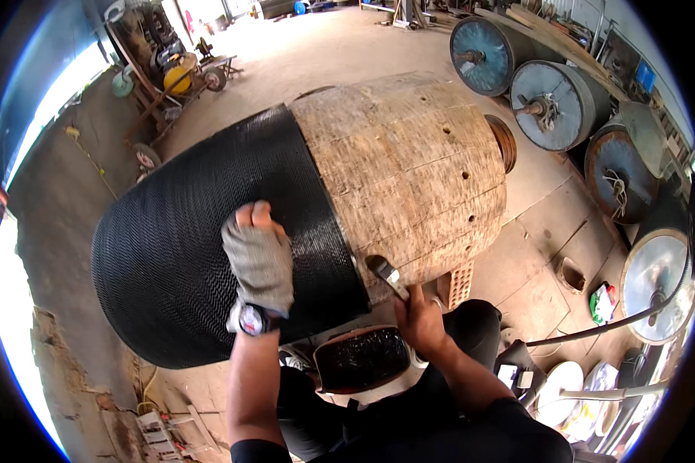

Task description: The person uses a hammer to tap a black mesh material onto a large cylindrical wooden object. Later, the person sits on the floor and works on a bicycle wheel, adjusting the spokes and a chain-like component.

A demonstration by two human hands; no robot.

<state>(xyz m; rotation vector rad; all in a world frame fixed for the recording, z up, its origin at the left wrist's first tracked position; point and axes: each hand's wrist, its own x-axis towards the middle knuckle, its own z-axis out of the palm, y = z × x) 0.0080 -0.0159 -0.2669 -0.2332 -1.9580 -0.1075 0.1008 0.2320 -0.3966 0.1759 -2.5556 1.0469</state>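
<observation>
Right hand (422,320) is closed in a fist round the handle of a paintbrush (387,274), whose bristle end points up and to the left and sits at, or just off, the lower edge of the drum's bare wooden section; actual contact cannot be confirmed. Left hand (259,258), in a grey fingerless glove with a wristwatch (252,319) below it, lies with fingers curled against the black coated part (177,247) of the drum, bracing rather than gripping anything. The large wooden drum (409,170) lies on its side directly ahead of both hands, long axis running from lower left to upper right; the black textured coating covers the left portion, bare planks the right, and the boundary between them falls between the two hands. The brush hand is the nearer one to the uncoated wood, with the brush tip just to the right of that boundary. Below the brush, near the person's lap, stands an open container of black material (361,359). A red perforated brick (459,284) sits under the drum's lower edge. Several metal-faced rollers (552,104) lie along the right side of the concrete floor (548,224).
</observation>
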